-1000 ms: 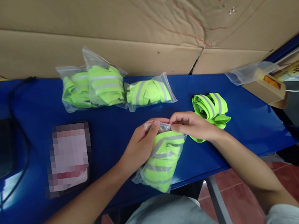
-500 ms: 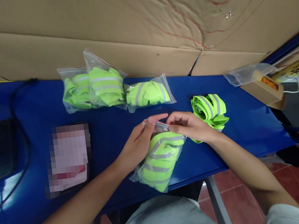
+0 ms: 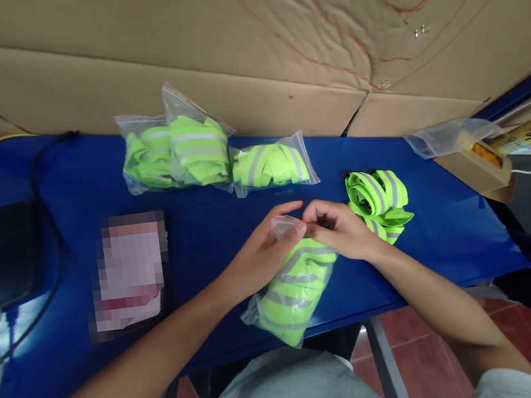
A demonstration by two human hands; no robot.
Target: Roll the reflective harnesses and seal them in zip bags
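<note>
Both hands meet at the top edge of a clear zip bag (image 3: 298, 292) with a folded neon-yellow reflective strap or vest inside, grey stripes showing. My left hand (image 3: 267, 250) pinches the zip edge, its thumb on the near side and index finger stretched along behind. My right hand (image 3: 339, 225) grips the same edge at its right end, fingers curled. The bag's lower end hangs toward the table's front edge. Just right of my right hand lies a loose rolled bundle of the same neon reflective material (image 3: 376, 195), without a bag.
Several filled zip bags (image 3: 199, 149) stand at the back against the brown paper-covered board (image 3: 133, 67). A phone-like device (image 3: 131, 267), partly blurred, lies left on the blue table (image 3: 192, 234). Black cable (image 3: 48, 219) runs at far left. An open cardboard box (image 3: 474, 167) with an empty-looking plastic bag (image 3: 451, 136) is at right.
My left thumb has slid right along the zip edge, close to my right hand. The whole view has shifted slightly, so things appear a little farther right.
</note>
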